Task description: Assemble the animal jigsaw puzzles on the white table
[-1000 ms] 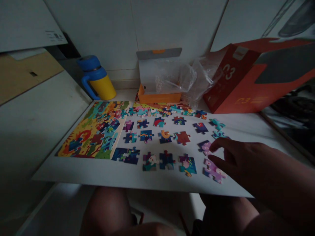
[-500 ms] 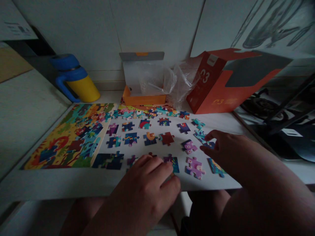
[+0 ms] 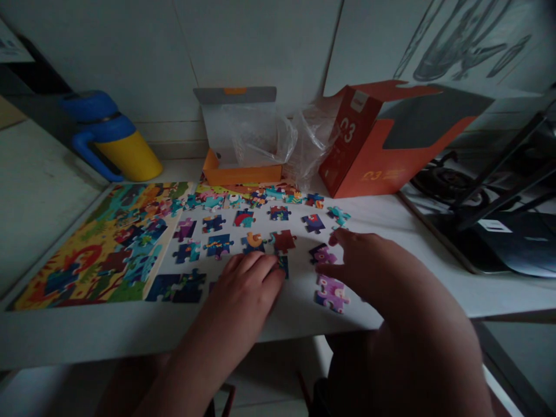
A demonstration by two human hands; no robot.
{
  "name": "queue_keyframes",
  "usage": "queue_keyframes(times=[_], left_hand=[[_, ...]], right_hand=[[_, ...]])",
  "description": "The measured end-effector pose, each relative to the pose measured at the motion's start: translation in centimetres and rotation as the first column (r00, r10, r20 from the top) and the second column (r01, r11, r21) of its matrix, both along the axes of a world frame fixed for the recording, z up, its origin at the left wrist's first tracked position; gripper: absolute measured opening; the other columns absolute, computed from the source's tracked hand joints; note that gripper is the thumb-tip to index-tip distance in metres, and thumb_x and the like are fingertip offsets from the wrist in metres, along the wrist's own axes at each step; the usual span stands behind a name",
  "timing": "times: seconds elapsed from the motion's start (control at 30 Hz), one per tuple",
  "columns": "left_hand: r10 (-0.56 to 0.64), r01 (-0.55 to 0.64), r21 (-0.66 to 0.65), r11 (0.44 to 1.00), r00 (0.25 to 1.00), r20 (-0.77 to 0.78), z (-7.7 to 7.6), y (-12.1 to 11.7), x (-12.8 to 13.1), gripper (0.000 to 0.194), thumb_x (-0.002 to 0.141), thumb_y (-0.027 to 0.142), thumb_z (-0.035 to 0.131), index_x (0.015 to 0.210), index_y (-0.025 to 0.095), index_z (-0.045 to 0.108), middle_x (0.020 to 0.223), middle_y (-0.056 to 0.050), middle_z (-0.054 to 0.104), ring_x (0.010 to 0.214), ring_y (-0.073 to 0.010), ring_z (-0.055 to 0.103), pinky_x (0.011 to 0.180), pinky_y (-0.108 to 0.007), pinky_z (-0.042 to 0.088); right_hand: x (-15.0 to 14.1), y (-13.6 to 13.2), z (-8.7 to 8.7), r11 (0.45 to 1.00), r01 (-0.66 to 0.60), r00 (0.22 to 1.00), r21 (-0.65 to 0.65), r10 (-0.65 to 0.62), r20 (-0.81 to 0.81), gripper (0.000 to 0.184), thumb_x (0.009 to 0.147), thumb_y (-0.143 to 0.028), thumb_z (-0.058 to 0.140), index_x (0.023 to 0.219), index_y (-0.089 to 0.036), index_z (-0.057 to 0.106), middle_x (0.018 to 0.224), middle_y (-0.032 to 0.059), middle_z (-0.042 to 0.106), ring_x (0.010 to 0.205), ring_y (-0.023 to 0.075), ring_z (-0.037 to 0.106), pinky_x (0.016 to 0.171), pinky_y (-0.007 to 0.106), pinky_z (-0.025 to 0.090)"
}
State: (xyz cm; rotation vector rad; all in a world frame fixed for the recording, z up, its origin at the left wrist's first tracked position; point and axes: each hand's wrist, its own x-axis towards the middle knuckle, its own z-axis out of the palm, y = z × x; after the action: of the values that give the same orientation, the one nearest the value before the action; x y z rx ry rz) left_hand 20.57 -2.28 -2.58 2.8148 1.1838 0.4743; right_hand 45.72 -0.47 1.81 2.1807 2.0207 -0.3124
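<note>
Puzzle pieces (image 3: 217,246) lie spaced, seemingly for visibility; the right hand (image 3: 364,266) gapes; whether the left hand (image 3: 249,284) grips, I cannot tell.

The left hand (image 3: 249,281) partly hides a blue-green puzzle piece (image 3: 284,266); whether it grips anything cannot be told. The right hand (image 3: 367,263) covers part of the worktop (image 3: 425,246). Small print on the red box (image 3: 369,147) is illegible; the right edge cuts off a black appliance (image 3: 516,240).
</note>
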Motion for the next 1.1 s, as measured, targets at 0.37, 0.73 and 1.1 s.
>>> queue_keyframes(times=[0.37, 0.73, 1.1], left_hand=[[-0.227, 0.219, 0.086, 0.972, 0.969, 0.101, -0.2, -3.3, 4.1, 0.019, 0.108, 0.018, 0.059, 0.12, 0.016, 0.074, 0.117, -0.006, 0.074, 0.108, -0.0243, 0.065, 0.098, -0.044, 0.055], [-0.152, 0.14, 0.118, 0.983, 0.984, 0.095, -2.2, -6.3, 7.6, 0.042, 0.11, 0.043, 0.058, 0.137, 0.013, 0.069, 0.135, -0.009, 0.071, 0.121, -0.028, 0.061, 0.104, -0.047, 0.049], [-0.044, 0.035, 0.079, 0.996, 0.993, 0.112, -0.5, -4.8, 5.2, 0.003, 0.098, 0.018, 0.07, 0.1, 0.017, 0.072, 0.108, -0.006, 0.074, 0.107, -0.0273, 0.068, 0.101, -0.049, 0.058]], right_hand=[[-1.2, 1.7, 0.5, 0.994, -0.016, 0.999, -0.107, 0.013, -0.03, 0.036, 0.09, -0.048, 0.075, 0.111, -0.018, 0.077, 0.102, 0.016, 0.081, 0.096, 0.0328, 0.077, 0.073, 0.038, 0.05], [-0.9, 2.1, 0.0, 0.995, -0.081, 0.988, -0.066, 0.071, -0.138, 0.056, 0.089, -0.039, 0.078, 0.141, -0.026, 0.065, 0.094, 0.0062, 0.081, 0.082, 0.0259, 0.075, 0.066, 0.033, 0.041], [0.8, 1.6, -0.6, 1.0, -0.024, 1.0, -0.02, 0.024, 0.009, 0.04, 0.107, -0.05, 0.048, 0.116, -0.02, 0.072, 0.099, 0.0169, 0.08, 0.092, 0.0336, 0.076, 0.069, 0.038, 0.043]])
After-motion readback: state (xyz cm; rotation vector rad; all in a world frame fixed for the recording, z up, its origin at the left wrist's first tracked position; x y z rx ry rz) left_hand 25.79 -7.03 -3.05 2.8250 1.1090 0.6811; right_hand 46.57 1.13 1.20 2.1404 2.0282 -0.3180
